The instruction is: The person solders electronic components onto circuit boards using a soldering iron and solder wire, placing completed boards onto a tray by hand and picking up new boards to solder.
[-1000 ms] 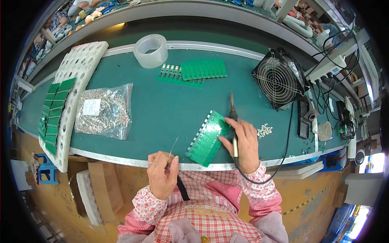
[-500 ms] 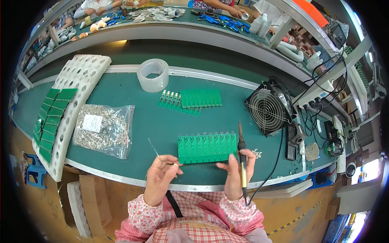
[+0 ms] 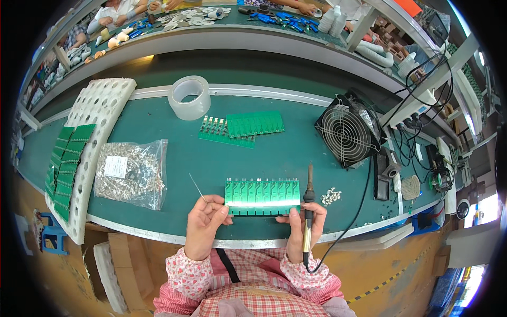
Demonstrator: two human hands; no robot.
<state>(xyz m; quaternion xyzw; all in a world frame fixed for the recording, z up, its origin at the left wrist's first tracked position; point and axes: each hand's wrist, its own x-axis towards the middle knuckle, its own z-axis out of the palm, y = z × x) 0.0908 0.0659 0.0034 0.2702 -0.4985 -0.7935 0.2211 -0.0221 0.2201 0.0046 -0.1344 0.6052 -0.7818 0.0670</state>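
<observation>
A green circuit board panel (image 3: pixel 262 196) with small parts along its far edge is tilted up a little near the front of the bench. My left hand (image 3: pixel 203 222) pinches the panel's left corner, and a thin length of solder wire (image 3: pixel 196 186) sticks up from its fingers. At the right corner my right hand (image 3: pixel 303 224) presses thumb and fingers on the panel's near edge. The same hand holds a soldering iron (image 3: pixel 308 211), its tip pointing away from me. Beyond the panel lie two more green circuit boards (image 3: pixel 256 124), overlapping.
To the left are a bag of small metal parts (image 3: pixel 129 174) and a white foam tray (image 3: pixel 100 116) bearing boards. A tape roll (image 3: pixel 190 100) stands behind. On the right are a fan (image 3: pixel 346 132), loose parts (image 3: pixel 331 196), a soldering stand (image 3: pixel 385 171) and the iron's cable (image 3: pixel 351 224).
My left hand has closed on the panel's left corner, and my right hand has come onto its right corner. The panel's near edge has tilted and now reflects light.
</observation>
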